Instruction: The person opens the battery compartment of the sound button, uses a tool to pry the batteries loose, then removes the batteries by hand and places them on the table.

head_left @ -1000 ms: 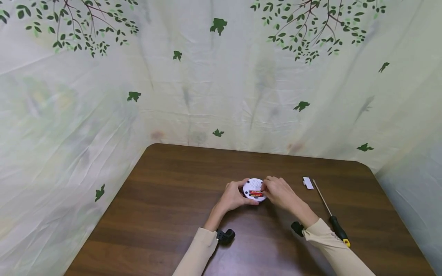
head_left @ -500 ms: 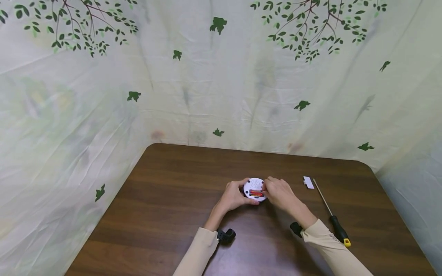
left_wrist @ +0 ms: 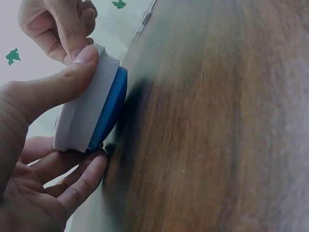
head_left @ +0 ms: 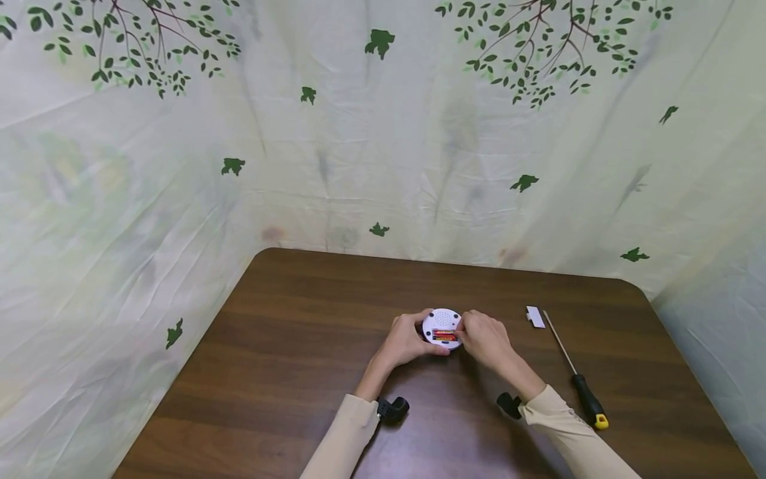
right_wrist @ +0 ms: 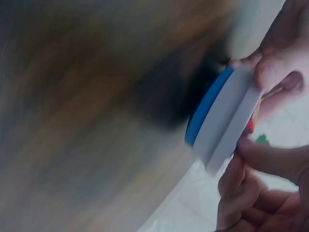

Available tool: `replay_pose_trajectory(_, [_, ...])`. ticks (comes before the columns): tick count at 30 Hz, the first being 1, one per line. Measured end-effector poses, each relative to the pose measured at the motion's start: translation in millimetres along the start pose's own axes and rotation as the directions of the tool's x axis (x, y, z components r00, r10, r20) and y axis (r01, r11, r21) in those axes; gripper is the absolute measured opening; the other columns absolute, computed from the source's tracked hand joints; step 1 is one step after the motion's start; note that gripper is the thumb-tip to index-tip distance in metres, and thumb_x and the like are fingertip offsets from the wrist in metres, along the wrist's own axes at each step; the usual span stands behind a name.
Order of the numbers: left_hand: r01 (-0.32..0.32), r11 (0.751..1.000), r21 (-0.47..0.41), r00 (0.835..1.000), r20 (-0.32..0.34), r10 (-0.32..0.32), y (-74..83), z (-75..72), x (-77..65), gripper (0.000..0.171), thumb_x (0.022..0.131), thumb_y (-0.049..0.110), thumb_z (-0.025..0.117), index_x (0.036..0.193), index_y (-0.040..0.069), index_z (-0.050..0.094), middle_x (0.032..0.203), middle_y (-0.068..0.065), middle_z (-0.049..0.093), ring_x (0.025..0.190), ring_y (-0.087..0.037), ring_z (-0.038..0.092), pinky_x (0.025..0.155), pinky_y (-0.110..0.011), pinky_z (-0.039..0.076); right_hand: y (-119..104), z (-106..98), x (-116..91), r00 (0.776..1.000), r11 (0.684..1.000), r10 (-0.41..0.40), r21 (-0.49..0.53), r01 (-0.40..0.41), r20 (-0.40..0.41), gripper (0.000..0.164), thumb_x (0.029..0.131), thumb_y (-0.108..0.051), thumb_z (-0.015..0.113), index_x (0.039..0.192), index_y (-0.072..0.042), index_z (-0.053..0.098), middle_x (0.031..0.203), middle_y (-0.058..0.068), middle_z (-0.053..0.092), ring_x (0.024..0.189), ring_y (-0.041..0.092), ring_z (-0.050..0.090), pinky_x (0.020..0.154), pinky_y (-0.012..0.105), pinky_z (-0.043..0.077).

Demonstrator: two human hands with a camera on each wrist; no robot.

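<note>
A round device (head_left: 441, 320), white with a perforated back and blue on its other side (left_wrist: 109, 108), stands tilted just over the table. My left hand (head_left: 405, 344) grips it by the rim, thumb on the near side and fingers on the far side. Two red batteries (head_left: 444, 337) lie side by side in the compartment of its back. My right hand (head_left: 486, 338) is at the device's right edge, fingers curled, thumb and index finger pinching at the right end of the upper battery. That end is hidden by the fingertips.
A small white battery cover (head_left: 535, 317) lies on the brown table (head_left: 323, 293) to the right. Beside it is a screwdriver (head_left: 585, 396) with a black and yellow handle, close to my right forearm. A leaf-patterned curtain (head_left: 419, 133) hangs behind the table.
My right hand and forearm have shifted slightly left and nearer, the knuckles turning lower while the fingertips stay at the batteries. The left hand and the device hold almost still.
</note>
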State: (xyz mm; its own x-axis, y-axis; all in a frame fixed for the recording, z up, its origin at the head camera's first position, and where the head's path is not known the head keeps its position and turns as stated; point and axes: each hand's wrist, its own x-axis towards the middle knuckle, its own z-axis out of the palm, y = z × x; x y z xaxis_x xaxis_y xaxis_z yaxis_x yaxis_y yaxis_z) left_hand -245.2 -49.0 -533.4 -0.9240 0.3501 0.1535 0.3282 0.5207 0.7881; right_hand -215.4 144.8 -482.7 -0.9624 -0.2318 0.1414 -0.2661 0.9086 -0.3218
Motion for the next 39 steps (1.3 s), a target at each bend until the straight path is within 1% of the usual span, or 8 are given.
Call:
replay_pose_trajectory(6, [-0.009,1.000,0.022,1.000,0.002,0.009,1.3,0.4,-0.2,0.090,0.066,0.037,0.099,0.141,0.003,0.063,0.136,-0.018,0.068,0.121,-0.025,0.068,0.104,-0.042,0.053,1.0,1.1,-1.3,0.996,0.990,0.081,0.110,-0.084,0.035,0.007,0.092,-0.010,0.076,0.088,-0.007,0.071,0.082,0.003,0.068,0.073,0.017,0.060,0.063,0.037,0.049])
replay_pose_trajectory(12, [-0.005,1.000,0.028,1.000,0.009,0.005,1.7,-1.8,-0.5,0.089,0.067,0.038,0.099,0.141,0.004,0.063,0.135,-0.015,0.070,0.119,-0.024,0.068,0.104,-0.043,0.052,6.0,0.5,-2.5,0.995,0.981,0.084,0.171,-0.091,0.052,0.007,0.093,-0.012,0.074,0.091,-0.008,0.070,0.083,0.002,0.066,0.071,0.014,0.056,0.062,0.034,0.045])
replay_pose_trajectory(15, [-0.001,1.000,0.023,1.000,0.014,0.001,1.4,-1.9,-0.3,0.088,0.067,0.039,0.098,0.141,0.006,0.064,0.135,-0.014,0.070,0.118,-0.022,0.068,0.104,-0.041,0.052,8.7,0.3,-1.6,0.997,0.981,0.071,0.179,-0.078,0.041,0.009,0.093,-0.012,0.076,0.094,-0.008,0.068,0.082,0.002,0.067,0.070,0.014,0.056,0.062,0.033,0.045])
replay_pose_trajectory(20, [0.000,1.000,0.020,1.000,0.013,0.000,1.3,-1.8,-0.4,0.088,0.068,0.039,0.098,0.141,0.005,0.064,0.135,-0.014,0.070,0.119,-0.023,0.068,0.103,-0.041,0.053,11.3,0.6,0.1,1.000,0.982,0.009,0.186,-0.011,0.012,0.014,0.091,-0.010,0.077,0.101,-0.007,0.068,0.082,0.002,0.066,0.069,0.013,0.056,0.061,0.032,0.045])
replay_pose_trajectory(27, [-0.016,0.999,0.035,1.000,0.004,0.016,3.4,-3.5,-0.9,0.088,0.067,0.039,0.099,0.140,0.004,0.064,0.133,-0.015,0.071,0.116,-0.024,0.069,0.103,-0.043,0.050,11.3,1.5,-0.5,0.999,0.988,-0.040,0.146,0.039,0.002,0.009,0.091,-0.009,0.077,0.096,-0.010,0.070,0.086,0.001,0.065,0.075,0.014,0.059,0.062,0.034,0.048])
replay_pose_trajectory(31, [-0.002,1.000,0.024,1.000,0.011,0.002,3.4,-3.0,-1.4,0.089,0.067,0.039,0.098,0.141,0.004,0.063,0.136,-0.016,0.069,0.120,-0.026,0.068,0.106,-0.045,0.049,11.5,1.8,-1.8,0.999,0.989,-0.052,0.137,0.051,0.006,0.008,0.092,-0.007,0.075,0.097,-0.008,0.068,0.090,0.003,0.064,0.078,0.015,0.060,0.065,0.036,0.050])
replay_pose_trajectory(36, [0.007,1.000,0.009,1.000,0.020,-0.007,3.4,-2.3,-1.4,0.089,0.068,0.038,0.098,0.142,0.004,0.062,0.138,-0.016,0.068,0.121,-0.025,0.067,0.106,-0.044,0.050,13.0,-0.9,-4.1,0.997,0.986,-0.079,0.148,0.076,0.013,0.008,0.093,-0.007,0.074,0.098,-0.007,0.067,0.092,0.004,0.064,0.080,0.015,0.061,0.067,0.036,0.051])
replay_pose_trajectory(39, [-0.006,1.000,0.014,1.000,0.014,0.006,3.0,-2.2,-0.6,0.089,0.067,0.038,0.099,0.141,0.003,0.063,0.136,-0.016,0.069,0.120,-0.025,0.068,0.105,-0.044,0.050,14.6,-2.5,-4.8,0.995,0.983,-0.098,0.154,0.096,0.005,0.008,0.093,-0.007,0.074,0.098,-0.007,0.067,0.092,0.004,0.064,0.081,0.015,0.062,0.068,0.036,0.052])
